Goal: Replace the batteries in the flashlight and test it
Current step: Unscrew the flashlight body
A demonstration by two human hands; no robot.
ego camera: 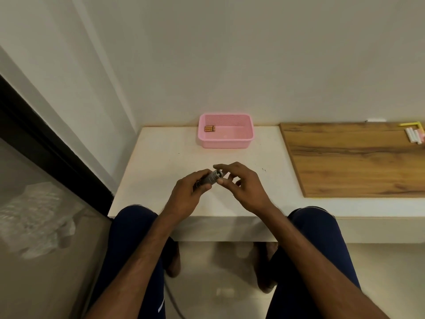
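Note:
My left hand (192,191) grips a small grey flashlight (211,177) by its body, above the middle of the white table (161,162). The flashlight's far end points up and right. My right hand (241,180) pinches that end between thumb and forefinger; what sits there is too small to tell. A pink plastic basket (226,131) stands at the back of the table, and gold-coloured batteries (209,128) lie in its left corner.
A wooden board (351,157) covers the right part of the table, with white and yellow chalk-like sticks (414,134) at its far right corner. A wall runs behind the table. My knees are under the front edge.

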